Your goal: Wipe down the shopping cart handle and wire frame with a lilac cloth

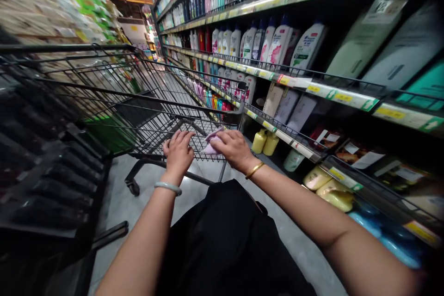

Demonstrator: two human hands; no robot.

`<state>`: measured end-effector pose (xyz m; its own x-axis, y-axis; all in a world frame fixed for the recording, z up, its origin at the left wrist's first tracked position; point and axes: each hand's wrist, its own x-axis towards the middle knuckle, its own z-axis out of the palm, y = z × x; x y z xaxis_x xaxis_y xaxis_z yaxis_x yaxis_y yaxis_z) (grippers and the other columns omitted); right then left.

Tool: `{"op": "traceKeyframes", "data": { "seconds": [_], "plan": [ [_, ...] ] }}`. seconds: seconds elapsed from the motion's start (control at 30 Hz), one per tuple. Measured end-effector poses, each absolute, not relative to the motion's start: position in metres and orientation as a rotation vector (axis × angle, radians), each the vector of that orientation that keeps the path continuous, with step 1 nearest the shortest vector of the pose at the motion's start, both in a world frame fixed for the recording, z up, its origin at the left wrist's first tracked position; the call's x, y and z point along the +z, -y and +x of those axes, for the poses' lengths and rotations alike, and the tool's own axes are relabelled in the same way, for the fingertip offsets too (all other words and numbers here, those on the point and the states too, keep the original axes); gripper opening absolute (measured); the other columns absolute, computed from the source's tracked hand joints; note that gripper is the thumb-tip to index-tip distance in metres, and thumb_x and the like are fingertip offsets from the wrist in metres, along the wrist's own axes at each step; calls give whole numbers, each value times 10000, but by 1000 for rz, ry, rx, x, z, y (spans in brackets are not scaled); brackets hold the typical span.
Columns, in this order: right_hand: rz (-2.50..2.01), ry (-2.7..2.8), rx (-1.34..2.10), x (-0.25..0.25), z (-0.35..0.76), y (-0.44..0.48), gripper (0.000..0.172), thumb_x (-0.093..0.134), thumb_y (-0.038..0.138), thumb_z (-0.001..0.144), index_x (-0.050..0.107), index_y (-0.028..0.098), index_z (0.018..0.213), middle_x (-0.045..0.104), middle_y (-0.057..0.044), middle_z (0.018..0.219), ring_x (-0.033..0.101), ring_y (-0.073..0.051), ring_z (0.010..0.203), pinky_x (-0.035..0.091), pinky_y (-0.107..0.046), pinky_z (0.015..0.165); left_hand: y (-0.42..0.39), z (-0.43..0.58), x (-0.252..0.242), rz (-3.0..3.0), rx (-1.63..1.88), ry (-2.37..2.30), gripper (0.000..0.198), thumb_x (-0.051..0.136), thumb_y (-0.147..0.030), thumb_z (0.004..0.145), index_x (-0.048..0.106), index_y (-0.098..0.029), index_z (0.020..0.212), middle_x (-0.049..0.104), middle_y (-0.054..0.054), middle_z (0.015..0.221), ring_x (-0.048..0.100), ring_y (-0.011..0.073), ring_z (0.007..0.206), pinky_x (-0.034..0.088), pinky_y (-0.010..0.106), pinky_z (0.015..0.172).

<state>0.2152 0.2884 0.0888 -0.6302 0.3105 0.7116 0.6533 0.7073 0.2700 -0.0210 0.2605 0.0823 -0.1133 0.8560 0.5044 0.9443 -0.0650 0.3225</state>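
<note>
Head view showed a lilac cloth [210,149] handled at twelve o'clock, right hand [231,146] pinching it, left hand [179,150] loosely spread, next move seemingly needing a steady pinch.

On the right side stands a long dark shelf [265,5] of several levels, with yellow-and-white paper price labels [343,97] along its edges. The middle level carries white plastic bottles with blue caps [280,44], and nearer there is a big pale green bottle [364,41], tilted in the view. Low down, two yellow rounded bottles [270,143] stand side by side. On the left, beige wrapped packs [24,14] are piled beside bright green packs [83,2]. The floor [118,180] is grey.
</note>
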Motion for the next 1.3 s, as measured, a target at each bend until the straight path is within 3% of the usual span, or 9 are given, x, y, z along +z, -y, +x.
{"op": "traceKeyframes", "data": {
  "seconds": [0.07,0.23,0.33,0.43,0.67,0.9,1.03,1.2,1.3],
  "plan": [
    [-703,2258,-687,83,214,-284,213,578,330,1101,759,290,1206,766,-87,1248,606,-239,1168,393,-390,986,-257,-25,82,-1976,-901,2058,539,507,-169,920,678,-290,1417,628,88,1586,411,308,1600,235,602,1297],
    [-447,2340,-721,64,216,-271,206,637,406,1078,769,268,1001,763,-26,905,614,-210,986,399,-368,937,-246,-41,83,-1979,-871,2068,556,494,-152,912,687,-289,1415,624,94,1591,427,308,1594,171,627,1329],
    [-500,2232,-694,93,213,-263,149,632,339,1081,762,290,1135,785,-53,1124,615,-218,1093,401,-372,971,-240,-51,82,-1961,-869,2099,558,516,-147,894,696,-289,1403,625,92,1590,425,310,1597,172,620,1341],
    [-606,2091,-679,122,205,-254,211,622,285,1079,741,314,1250,758,-72,1293,601,-234,1170,396,-389,1019,-235,-59,80,-1937,-883,2138,553,537,-162,890,696,-281,1406,602,98,1614,396,322,1616,177,633,1348],
    [-448,1981,-656,86,197,-232,57,717,285,1030,772,294,1042,802,-12,1114,625,-195,1068,393,-363,996,-220,-81,77,-1956,-918,2183,559,533,-172,884,692,-278,1410,567,97,1646,350,341,1645,208,714,1334],
    [-558,1700,-440,146,194,-219,256,663,200,1025,767,343,1210,756,-47,1206,628,-231,1148,477,-389,1015,-204,-94,74,-1940,-993,2198,501,534,-186,885,705,-239,1353,566,142,1637,339,388,1647,197,783,1313],
    [-545,1736,-358,130,196,-228,284,670,157,988,786,352,1158,744,-37,1205,634,-227,1141,512,-399,1011,-183,-101,75,-1915,-1076,2172,476,567,-200,871,713,-266,1319,603,129,1604,433,404,1593,198,807,1297],
    [-716,1422,-146,124,202,-233,287,593,113,966,767,252,1147,739,-87,1120,657,-254,1074,568,-442,939,-144,-84,95,-1725,-1262,2022,468,522,-300,980,605,-231,1435,629,161,1539,546,318,1496,354,629,1311],
    [-582,1398,-147,143,185,-205,264,623,198,998,728,266,1231,748,-88,1213,664,-262,1196,555,-469,1057,-129,-51,125,-1582,-1454,1640,390,552,-378,1036,615,-204,1380,677,159,1421,613,284,1395,452,517,1249]
  ]
}}
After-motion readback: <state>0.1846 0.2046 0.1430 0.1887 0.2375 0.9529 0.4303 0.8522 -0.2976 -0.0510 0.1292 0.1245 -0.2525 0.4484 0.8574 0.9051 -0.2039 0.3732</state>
